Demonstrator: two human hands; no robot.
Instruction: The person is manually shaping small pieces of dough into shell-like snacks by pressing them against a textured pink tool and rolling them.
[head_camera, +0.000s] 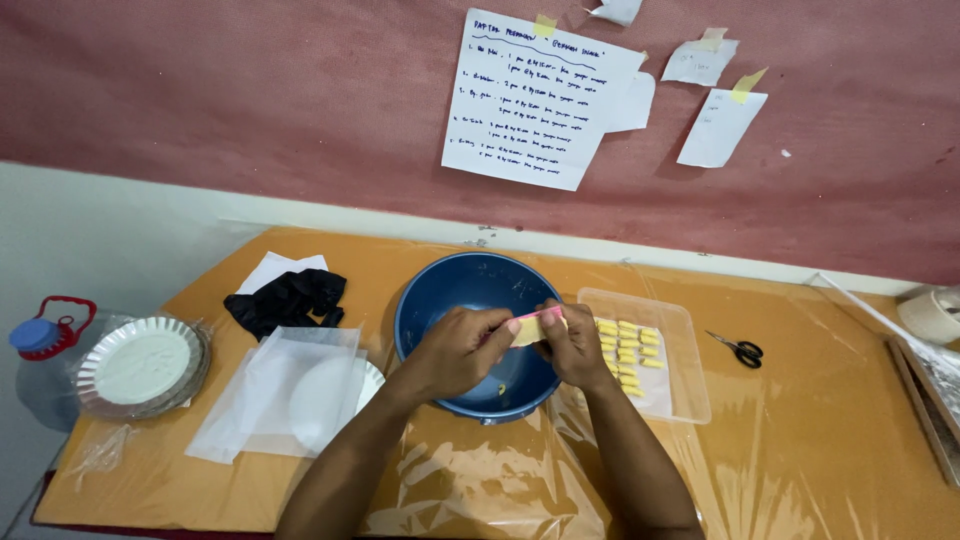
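Orange table (820, 420) under a clear plastic sheet (480, 480), blue bowl (440, 290) in the middle, clear tray (690, 380) just right of it, scissors (738, 348) further right, black cloth (285, 300) at the left, white plates (140, 365) near the left edge

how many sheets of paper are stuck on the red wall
5. A large handwritten sheet at centre, a sheet tucked behind its right edge, a scrap at the top edge, and two small notes to the right. More may be out of frame.
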